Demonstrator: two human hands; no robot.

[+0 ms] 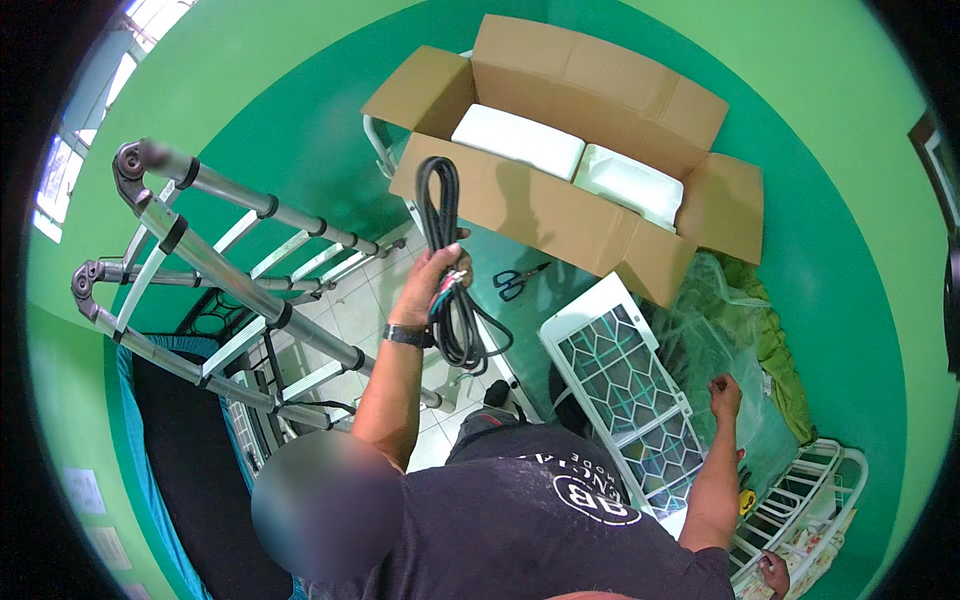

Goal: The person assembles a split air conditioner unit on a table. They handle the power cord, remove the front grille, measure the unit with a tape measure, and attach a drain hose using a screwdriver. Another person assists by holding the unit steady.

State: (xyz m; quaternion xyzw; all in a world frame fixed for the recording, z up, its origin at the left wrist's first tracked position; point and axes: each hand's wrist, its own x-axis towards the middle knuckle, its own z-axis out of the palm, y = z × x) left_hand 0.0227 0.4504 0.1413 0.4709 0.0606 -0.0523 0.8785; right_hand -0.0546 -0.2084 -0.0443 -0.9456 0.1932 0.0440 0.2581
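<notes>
My left hand is raised in front of the carton and closed around a coiled black cable. Loops of the cable stand above my fist and hang below it. Short coloured wire ends show beside my fingers. My right hand is lower and to the right, with its fingers curled, above clear plastic sheeting. Whether anything small is inside those fingers is hidden. Left of this hand leans a white panel with a lattice pattern.
An open cardboard box with white foam blocks stands ahead. Scissors lie in front of it. A folding metal ladder rises at left. At lower right are a white metal rack and another person's hand.
</notes>
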